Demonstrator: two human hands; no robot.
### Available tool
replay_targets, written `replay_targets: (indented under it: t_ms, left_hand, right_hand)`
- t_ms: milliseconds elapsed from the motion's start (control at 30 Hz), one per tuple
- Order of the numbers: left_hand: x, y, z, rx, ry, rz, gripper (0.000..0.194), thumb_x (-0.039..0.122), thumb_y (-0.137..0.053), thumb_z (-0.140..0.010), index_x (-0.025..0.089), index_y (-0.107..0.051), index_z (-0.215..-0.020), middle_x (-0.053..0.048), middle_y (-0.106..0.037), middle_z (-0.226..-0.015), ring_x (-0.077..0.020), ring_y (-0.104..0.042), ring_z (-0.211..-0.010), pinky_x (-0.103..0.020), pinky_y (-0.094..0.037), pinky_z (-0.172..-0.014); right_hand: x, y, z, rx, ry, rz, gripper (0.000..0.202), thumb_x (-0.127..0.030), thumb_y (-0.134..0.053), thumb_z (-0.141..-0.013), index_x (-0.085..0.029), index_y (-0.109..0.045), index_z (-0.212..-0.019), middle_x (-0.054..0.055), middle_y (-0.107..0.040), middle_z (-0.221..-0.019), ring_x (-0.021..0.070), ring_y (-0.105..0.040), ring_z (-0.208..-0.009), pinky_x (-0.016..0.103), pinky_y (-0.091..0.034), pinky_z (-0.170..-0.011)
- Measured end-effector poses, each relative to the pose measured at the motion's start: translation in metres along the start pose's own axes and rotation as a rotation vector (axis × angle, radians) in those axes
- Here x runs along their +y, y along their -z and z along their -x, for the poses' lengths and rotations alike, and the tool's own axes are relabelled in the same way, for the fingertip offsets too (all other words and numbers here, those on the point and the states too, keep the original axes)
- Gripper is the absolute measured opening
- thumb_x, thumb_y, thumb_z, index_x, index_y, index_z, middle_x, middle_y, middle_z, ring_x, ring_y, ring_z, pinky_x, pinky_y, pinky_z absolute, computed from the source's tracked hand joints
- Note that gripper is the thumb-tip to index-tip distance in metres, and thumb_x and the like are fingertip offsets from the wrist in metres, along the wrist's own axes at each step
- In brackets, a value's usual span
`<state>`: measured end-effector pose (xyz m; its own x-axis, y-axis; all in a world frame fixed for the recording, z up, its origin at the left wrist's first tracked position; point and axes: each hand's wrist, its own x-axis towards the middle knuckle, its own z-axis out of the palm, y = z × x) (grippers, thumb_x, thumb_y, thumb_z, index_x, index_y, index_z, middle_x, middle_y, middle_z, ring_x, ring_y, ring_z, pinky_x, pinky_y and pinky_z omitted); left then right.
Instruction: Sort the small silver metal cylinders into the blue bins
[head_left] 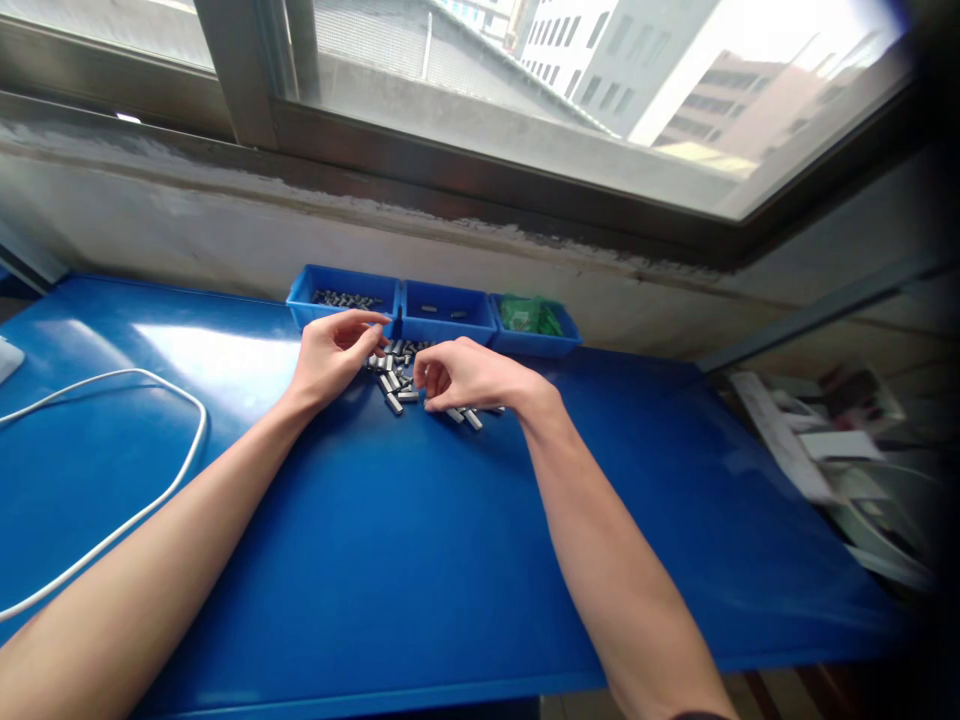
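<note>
Small metal parts [394, 380] lie in a loose pile on the blue table [420, 560], some of them short cylinders and others like screws. At the left side of the pile is my left hand [336, 355], its fingers curved and thumb apart from them, with nothing visible in it. Over the pile's right part hangs my right hand [472, 375], fingers bent down and thumb near the fingertips; whether it holds a part is hidden. More metal cylinders [471, 418] lie just below my right hand.
Behind the pile stand three blue bins: the left bin [300, 290] with screws, the middle bin [484, 318] with a few cylinders, the right bin [566, 340] with green bags [531, 315]. A white cable [199, 430] curves at the left.
</note>
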<state>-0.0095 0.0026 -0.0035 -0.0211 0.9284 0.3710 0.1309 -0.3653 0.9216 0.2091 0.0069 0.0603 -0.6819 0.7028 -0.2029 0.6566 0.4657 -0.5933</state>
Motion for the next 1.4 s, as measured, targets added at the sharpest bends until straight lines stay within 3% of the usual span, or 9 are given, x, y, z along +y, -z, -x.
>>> replay_targets:
  t_ms: [100,300,600,833,1033,1200,1400]
  left_hand:
    - [-0.001,0.001,0.0,-0.014,0.004,-0.01,0.03,0.041,-0.074,-0.084,0.015,-0.079,-0.098,-0.007,-0.078,-0.081,-0.019,-0.074,-0.069,-0.027,-0.059,-0.068]
    - [-0.001,0.001,0.002,-0.055,-0.006,-0.035,0.031,0.041,-0.074,-0.084,0.015,-0.079,-0.099,-0.007,-0.078,-0.079,-0.0202,-0.075,-0.072,-0.027,-0.058,-0.069]
    - [0.001,-0.001,0.003,-0.096,-0.01,-0.086,0.031,0.04,-0.072,-0.084,0.014,-0.079,-0.1,-0.007,-0.079,-0.08,-0.0205,-0.076,-0.073,-0.027,-0.058,-0.07]
    - [0.001,-0.001,0.003,-0.109,-0.03,-0.098,0.028,0.035,-0.07,-0.085,0.013,-0.079,-0.101,-0.006,-0.078,-0.078,-0.0196,-0.075,-0.071,-0.027,-0.058,-0.069]
    - [-0.001,-0.001,0.004,-0.123,-0.048,-0.121,0.027,0.034,-0.069,-0.085,0.014,-0.079,-0.1,-0.006,-0.078,-0.08,-0.0194,-0.075,-0.072,-0.027,-0.059,-0.071]
    - [0.003,-0.001,0.004,-0.144,-0.053,-0.133,0.028,0.035,-0.07,-0.084,0.014,-0.079,-0.1,-0.006,-0.079,-0.082,-0.0195,-0.075,-0.073,-0.027,-0.059,-0.071]
    - [0.003,0.001,0.003,-0.225,-0.041,0.002,0.041,0.038,-0.08,-0.08,0.012,-0.078,-0.113,-0.01,-0.081,-0.098,-0.0228,-0.077,-0.088,-0.031,-0.062,-0.085]
  right_hand:
    - [-0.001,0.002,0.001,0.027,0.003,0.006,0.015,-0.015,-0.081,-0.073,-0.02,-0.07,-0.082,-0.003,-0.072,-0.073,0.0127,-0.067,-0.069,0.021,-0.046,-0.061]
    - [0.004,0.001,0.0,0.257,-0.095,0.155,0.007,-0.02,-0.072,-0.082,-0.019,-0.067,-0.078,0.001,-0.07,-0.075,0.0129,-0.062,-0.07,0.022,-0.042,-0.061]
    - [0.007,-0.005,-0.008,0.221,-0.116,0.196,0.015,-0.005,-0.064,-0.073,-0.018,-0.069,-0.079,0.001,-0.07,-0.077,0.0129,-0.06,-0.071,0.023,-0.041,-0.065]
    - [0.008,-0.01,-0.01,0.261,-0.093,0.2,0.009,-0.02,-0.069,-0.077,-0.019,-0.072,-0.086,0.002,-0.071,-0.079,0.014,-0.06,-0.071,0.023,-0.04,-0.063]
    - [0.009,-0.015,-0.016,0.279,-0.089,0.214,0.016,-0.009,-0.065,-0.074,-0.017,-0.075,-0.083,0.004,-0.073,-0.079,0.0144,-0.063,-0.07,0.024,-0.042,-0.064]
    - [0.013,-0.016,-0.018,0.329,-0.038,0.065,0.016,-0.008,-0.064,-0.071,-0.016,-0.075,-0.08,0.003,-0.073,-0.073,0.0151,-0.068,-0.07,0.024,-0.047,-0.065]
    - [0.014,-0.017,-0.024,0.446,0.009,-0.433,0.013,-0.021,-0.073,-0.071,-0.018,-0.069,-0.083,0.001,-0.074,-0.078,0.0161,-0.071,-0.077,0.026,-0.054,-0.074]
